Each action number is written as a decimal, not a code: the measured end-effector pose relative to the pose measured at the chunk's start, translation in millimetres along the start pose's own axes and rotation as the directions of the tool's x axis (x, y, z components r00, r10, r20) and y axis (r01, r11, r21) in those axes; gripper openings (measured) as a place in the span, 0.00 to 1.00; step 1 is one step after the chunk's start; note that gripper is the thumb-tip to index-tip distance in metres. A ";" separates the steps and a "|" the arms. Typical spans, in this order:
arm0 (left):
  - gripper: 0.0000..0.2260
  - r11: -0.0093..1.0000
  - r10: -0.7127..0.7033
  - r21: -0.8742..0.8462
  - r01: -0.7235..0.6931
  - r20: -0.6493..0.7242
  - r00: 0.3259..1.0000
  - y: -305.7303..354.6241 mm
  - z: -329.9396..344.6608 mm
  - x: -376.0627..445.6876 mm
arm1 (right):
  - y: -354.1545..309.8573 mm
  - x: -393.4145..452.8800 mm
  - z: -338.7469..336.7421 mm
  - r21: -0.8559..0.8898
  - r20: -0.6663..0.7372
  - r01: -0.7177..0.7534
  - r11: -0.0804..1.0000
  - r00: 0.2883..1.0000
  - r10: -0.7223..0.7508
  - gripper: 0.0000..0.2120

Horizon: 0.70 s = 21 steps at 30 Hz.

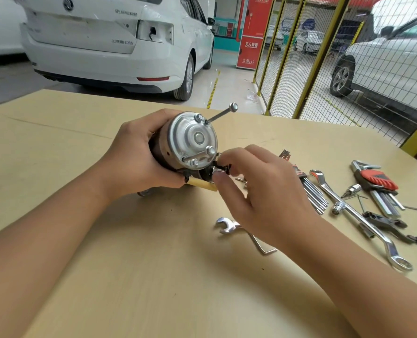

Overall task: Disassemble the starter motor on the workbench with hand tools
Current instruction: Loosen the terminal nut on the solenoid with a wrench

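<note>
A white car (pixel 110 45) stands beyond the bench (pixel 153 276), and a yellow mesh fence (pixel 324 57) runs along the right with a second car (pixel 392 67) behind it. The pale wooden bench fills the lower view.

The motor (pixel 185 142) is held just above the bench near its middle, tilted so its round silver end cap (pixel 194 139) faces the camera. The left hand (pixel 134 157) wraps around the motor's dark body, fingers curled over the top and thumb beneath. One long bolt (pixel 220 113) sticks far out of the cap's upper edge, up and to the right.

The right hand (pixel 261 189) reaches in at the cap's lower right, its thumb and forefinger pinching a small black terminal piece (pixel 220 167) beside a yellow sleeve (pixel 202 184).

To the right lie hex keys (pixel 309 189), a red-holdered key set (pixel 378 184), a long ring spanner (pixel 363 220) and pliers (pixel 383 222). An open-end wrench (pixel 227 225) lies partly under the right wrist.
</note>
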State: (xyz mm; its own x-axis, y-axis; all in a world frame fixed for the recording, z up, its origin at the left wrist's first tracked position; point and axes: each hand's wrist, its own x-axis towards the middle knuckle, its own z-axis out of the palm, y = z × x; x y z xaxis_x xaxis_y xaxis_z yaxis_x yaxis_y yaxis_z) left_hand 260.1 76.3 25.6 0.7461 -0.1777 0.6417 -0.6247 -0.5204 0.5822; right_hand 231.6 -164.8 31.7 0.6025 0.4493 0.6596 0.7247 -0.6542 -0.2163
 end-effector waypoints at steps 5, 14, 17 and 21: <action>0.37 1.000 0.010 0.005 -0.010 0.006 1.000 -1.1 -0.7 0.5 | 0.4 2.1 5.2 -0.170 0.030 -0.013 0.985 0.999 0.018 0.17; 0.37 1.000 0.003 0.003 -0.003 0.005 1.000 -0.7 -0.4 -0.7 | -0.9 0.4 0.7 0.016 -0.057 -0.031 0.999 0.998 0.032 0.05; 0.37 1.000 0.004 0.002 -0.004 0.004 1.000 -0.4 -1.1 -0.1 | 0.5 2.7 4.3 -0.094 -0.057 -0.079 0.992 0.996 0.074 0.13; 0.37 1.000 0.003 0.003 -0.003 0.008 1.000 0.0 -1.4 0.1 | 4.0 2.1 3.0 -0.046 -0.018 -0.005 0.999 1.000 0.005 0.06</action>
State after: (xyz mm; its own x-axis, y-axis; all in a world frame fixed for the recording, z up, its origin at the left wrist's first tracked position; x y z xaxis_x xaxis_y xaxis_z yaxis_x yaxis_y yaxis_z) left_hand 259.9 77.5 26.3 0.7462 -0.1854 0.6394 -0.6261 -0.5220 0.5792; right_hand 236.8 -164.6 30.0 0.5997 0.4354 0.6714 0.7055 -0.6837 -0.1868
